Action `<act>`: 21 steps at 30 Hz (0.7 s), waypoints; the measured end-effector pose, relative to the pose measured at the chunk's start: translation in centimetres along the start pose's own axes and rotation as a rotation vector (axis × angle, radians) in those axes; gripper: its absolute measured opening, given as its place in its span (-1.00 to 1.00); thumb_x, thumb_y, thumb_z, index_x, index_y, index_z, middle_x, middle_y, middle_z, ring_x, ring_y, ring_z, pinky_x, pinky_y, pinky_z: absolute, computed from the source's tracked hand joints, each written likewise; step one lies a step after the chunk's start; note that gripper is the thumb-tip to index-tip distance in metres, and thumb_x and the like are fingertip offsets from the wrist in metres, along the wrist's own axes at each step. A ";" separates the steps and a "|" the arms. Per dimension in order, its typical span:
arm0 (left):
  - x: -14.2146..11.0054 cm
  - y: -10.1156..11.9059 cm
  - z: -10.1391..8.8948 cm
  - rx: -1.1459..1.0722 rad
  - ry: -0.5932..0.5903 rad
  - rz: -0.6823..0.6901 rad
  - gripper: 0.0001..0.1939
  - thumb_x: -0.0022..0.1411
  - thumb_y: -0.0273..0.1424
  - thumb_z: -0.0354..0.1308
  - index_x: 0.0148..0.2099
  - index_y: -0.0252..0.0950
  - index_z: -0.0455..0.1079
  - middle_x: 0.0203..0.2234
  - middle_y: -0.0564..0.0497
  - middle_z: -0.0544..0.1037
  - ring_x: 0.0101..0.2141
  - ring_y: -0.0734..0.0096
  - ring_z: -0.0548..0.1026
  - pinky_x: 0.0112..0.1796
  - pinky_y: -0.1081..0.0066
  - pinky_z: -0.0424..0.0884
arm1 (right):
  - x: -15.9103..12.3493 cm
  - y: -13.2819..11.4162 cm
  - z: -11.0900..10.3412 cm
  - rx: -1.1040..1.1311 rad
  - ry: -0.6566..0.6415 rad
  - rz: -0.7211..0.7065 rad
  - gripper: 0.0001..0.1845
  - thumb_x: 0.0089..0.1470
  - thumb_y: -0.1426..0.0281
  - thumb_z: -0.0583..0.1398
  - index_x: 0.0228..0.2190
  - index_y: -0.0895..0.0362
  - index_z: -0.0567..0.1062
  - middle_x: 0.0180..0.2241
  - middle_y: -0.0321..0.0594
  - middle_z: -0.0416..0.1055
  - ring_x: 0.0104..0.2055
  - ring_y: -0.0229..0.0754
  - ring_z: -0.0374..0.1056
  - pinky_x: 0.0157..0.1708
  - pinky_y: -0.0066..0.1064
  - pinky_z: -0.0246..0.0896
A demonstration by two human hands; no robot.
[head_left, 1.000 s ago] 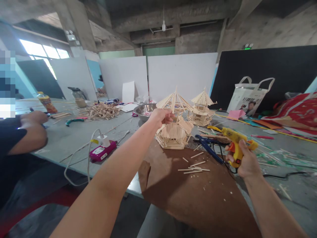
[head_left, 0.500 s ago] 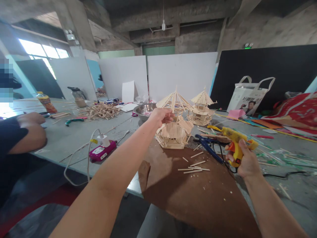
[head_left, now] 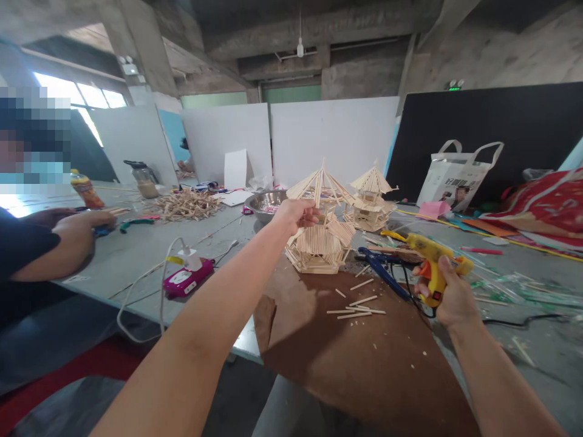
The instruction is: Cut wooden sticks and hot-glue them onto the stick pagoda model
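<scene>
In the middle of the table stands a pavilion model [head_left: 319,243] built of thin wooden sticks. My left hand [head_left: 296,215] reaches to its upper part, fingers closed just below the pointed roof frame; exactly what lies between the fingertips is hidden. My right hand [head_left: 455,297] is wrapped round the handle of a yellow hot glue gun [head_left: 430,255], whose nozzle points left towards the model. Several loose wooden sticks [head_left: 362,306] lie on the brown mat [head_left: 355,364] in front of the model. Behind it, to the right, is a second, similar pavilion [head_left: 371,203].
Blue-handled pliers [head_left: 382,273] and a black cord lie between model and glue gun. A metal bowl [head_left: 264,212] stands behind my left hand. A purple power strip [head_left: 189,279] and a stick pile [head_left: 189,204] are at left, where a co-worker [head_left: 68,240] sits. Clear plastic strips litter the right.
My hands, the model and the glue gun stay almost still. At left the co-worker leans further into view, their hands reaching right over the table.
</scene>
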State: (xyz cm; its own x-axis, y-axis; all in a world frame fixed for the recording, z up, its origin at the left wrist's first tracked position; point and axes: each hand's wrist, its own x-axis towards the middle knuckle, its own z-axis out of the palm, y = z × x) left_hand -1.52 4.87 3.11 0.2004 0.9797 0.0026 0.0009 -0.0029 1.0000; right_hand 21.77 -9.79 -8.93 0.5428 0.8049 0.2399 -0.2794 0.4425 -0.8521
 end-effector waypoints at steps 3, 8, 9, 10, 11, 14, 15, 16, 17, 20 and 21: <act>0.1 -0.2 -0.1 -0.028 -0.019 -0.016 -0.89 -0.01 -0.44 0.09 -0.42 -0.42 0.31 -0.63 -0.04 0.47 -0.70 0.59 0.35 -0.63 0.54 0.30 | 0.0 0.0 0.0 0.004 -0.009 0.007 -0.67 -0.21 0.13 0.17 -0.50 0.15 0.34 -0.68 -0.36 0.30 -0.84 -0.42 0.05 -0.88 -0.52 -0.03; -0.1 -0.3 -0.1 -0.056 -0.043 -0.023 -0.90 -0.01 -0.45 0.06 -0.42 -0.42 0.29 -0.64 -0.04 0.46 -0.71 0.57 0.36 -0.64 0.54 0.29 | 0.2 0.1 -0.2 0.010 -0.009 0.014 -0.68 -0.21 0.13 0.16 -0.49 0.13 0.33 -0.67 -0.36 0.32 -0.84 -0.41 0.05 -0.88 -0.51 -0.03; -0.2 -0.3 -0.2 -0.060 -0.049 -0.027 -0.89 0.00 -0.45 0.06 -0.41 -0.42 0.29 -0.63 -0.04 0.46 -0.71 0.56 0.36 -0.64 0.53 0.28 | 0.2 0.1 -0.3 0.012 -0.010 0.014 -0.68 -0.21 0.13 0.17 -0.49 0.13 0.33 -0.67 -0.37 0.32 -0.84 -0.41 0.05 -0.88 -0.51 -0.03; -0.4 -0.4 -0.2 -0.063 -0.057 -0.034 -0.88 0.00 -0.43 0.06 -0.39 -0.42 0.28 -0.63 -0.04 0.46 -0.71 0.56 0.36 -0.64 0.53 0.28 | 0.2 0.1 -0.3 0.014 -0.015 0.016 -0.68 -0.21 0.13 0.17 -0.49 0.13 0.33 -0.67 -0.37 0.32 -0.84 -0.41 0.06 -0.88 -0.51 -0.02; -0.6 -0.5 -0.2 -0.061 -0.066 -0.045 -0.86 0.01 -0.41 0.05 -0.37 -0.41 0.28 -0.62 -0.04 0.46 -0.72 0.56 0.36 -0.64 0.53 0.28 | 0.2 0.1 -0.3 0.016 -0.020 0.019 -0.68 -0.21 0.13 0.17 -0.48 0.13 0.33 -0.67 -0.37 0.32 -0.84 -0.41 0.06 -0.87 -0.51 -0.02; -1.1 -1.0 -0.3 0.026 -0.054 -0.038 -0.79 0.03 -0.30 0.03 -0.36 -0.37 0.25 -0.62 -0.01 0.45 -0.73 0.55 0.35 -0.66 0.51 0.27 | 0.2 0.1 -0.2 0.022 -0.014 0.020 -0.65 -0.23 0.11 0.17 -0.47 0.13 0.33 -0.67 -0.37 0.31 -0.83 -0.41 0.06 -0.89 -0.54 -0.06; -1.3 -1.1 -0.4 0.088 -0.027 -0.009 -0.77 0.04 -0.26 0.01 -0.36 -0.36 0.25 -0.62 0.00 0.44 -0.74 0.55 0.34 -0.67 0.51 0.26 | 0.2 0.1 -0.2 0.021 -0.010 0.020 -0.64 -0.23 0.11 0.18 -0.47 0.13 0.33 -0.67 -0.37 0.31 -0.83 -0.41 0.06 -0.89 -0.55 -0.08; -1.5 -1.3 -0.6 0.162 0.007 0.035 -0.74 0.04 -0.23 0.00 -0.38 -0.36 0.25 -0.62 0.00 0.43 -0.75 0.56 0.33 -0.68 0.51 0.25 | 0.2 0.1 -0.2 0.019 -0.007 0.019 -0.64 -0.23 0.10 0.18 -0.47 0.14 0.33 -0.67 -0.37 0.31 -0.83 -0.41 0.06 -0.89 -0.55 -0.08; -1.7 -1.5 -0.8 0.243 0.043 0.089 -0.73 0.04 -0.20 -0.01 -0.39 -0.35 0.25 -0.61 0.00 0.43 -0.76 0.58 0.31 -0.69 0.52 0.22 | 0.2 0.1 -0.2 0.016 -0.005 0.017 -0.64 -0.23 0.10 0.18 -0.47 0.14 0.34 -0.68 -0.37 0.31 -0.83 -0.42 0.06 -0.88 -0.55 -0.07; -2.6 -2.1 -1.5 0.468 0.108 0.277 -0.71 0.05 -0.18 -0.03 -0.45 -0.33 0.26 -0.59 0.02 0.44 -0.79 0.66 0.24 -0.71 0.56 0.15 | 0.2 0.1 -0.2 0.007 -0.009 0.006 -0.64 -0.23 0.11 0.17 -0.47 0.15 0.34 -0.67 -0.37 0.31 -0.84 -0.42 0.06 -0.87 -0.54 -0.03; -3.0 -2.4 -1.6 0.533 0.113 0.337 -0.71 0.05 -0.19 -0.05 -0.47 -0.32 0.27 -0.60 0.04 0.43 -0.78 0.67 0.23 -0.70 0.57 0.14 | 0.2 0.1 -0.2 0.006 -0.009 0.001 -0.64 -0.22 0.11 0.17 -0.48 0.15 0.34 -0.67 -0.37 0.31 -0.83 -0.42 0.07 -0.87 -0.54 -0.02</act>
State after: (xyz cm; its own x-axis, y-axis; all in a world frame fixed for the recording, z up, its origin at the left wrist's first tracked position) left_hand -3.75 2.25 0.69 0.1705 0.9227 0.3458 0.4488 -0.3852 0.8064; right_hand 22.04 -9.70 -9.04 0.5357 0.8086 0.2434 -0.2843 0.4441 -0.8497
